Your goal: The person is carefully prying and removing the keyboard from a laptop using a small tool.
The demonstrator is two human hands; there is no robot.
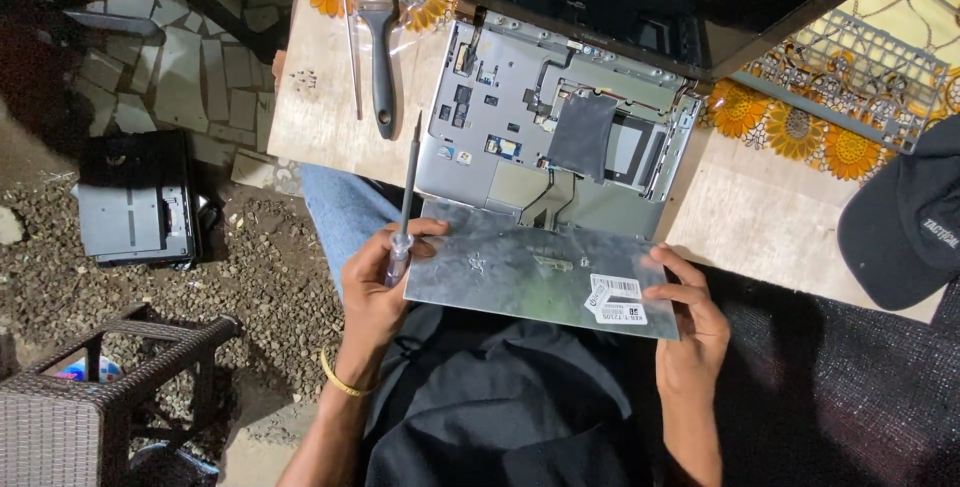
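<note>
Flat silver rectangular metal keyboard panel [530, 272] lay crosswise between my hands, just below the opened grey laptop base [560, 132].
My left hand [380, 282] pinched the panel's left end while also grasping a slim clear-handled screwdriver [404, 212]; my right hand [690, 322] gripped its right end.

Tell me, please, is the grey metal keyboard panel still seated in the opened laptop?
Out: both hands hold the grey metal keyboard panel before the opened laptop, whose internals lie exposed.

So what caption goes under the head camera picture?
Left hand with screwdriver and right hand hold a removed keyboard over an opened laptop.
</note>
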